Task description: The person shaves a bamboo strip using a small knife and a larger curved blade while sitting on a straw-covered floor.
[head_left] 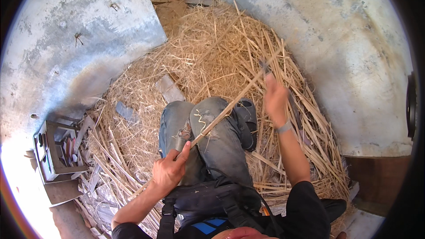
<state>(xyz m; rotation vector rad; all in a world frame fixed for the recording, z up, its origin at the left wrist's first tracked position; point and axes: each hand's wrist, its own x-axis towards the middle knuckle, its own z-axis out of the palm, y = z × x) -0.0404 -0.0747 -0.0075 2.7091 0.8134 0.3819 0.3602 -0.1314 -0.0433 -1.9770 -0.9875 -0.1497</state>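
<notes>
A long, thin bamboo strip (233, 103) slants from my lap up to the far right. My left hand (169, 171) is closed around its near end, above my knees. Farther off to the right, my right hand (276, 99), slightly blurred, grips a knife (265, 66) whose dark blade lies against the strip's far part. The knife's handle is mostly hidden in the fist. A pale curled shaving (200, 121) rests over my knee beside the strip. Just beyond my left fingers, a worn grey pad (182, 138) lies on my trouser leg.
Fine shavings (195, 48) heap over the floor around my legs. Many split strips (310, 137) lie along the right wall (354, 62). At left stands a small open box (62, 150) with tools. A flat wooden piece (170, 88) lies beyond my knees.
</notes>
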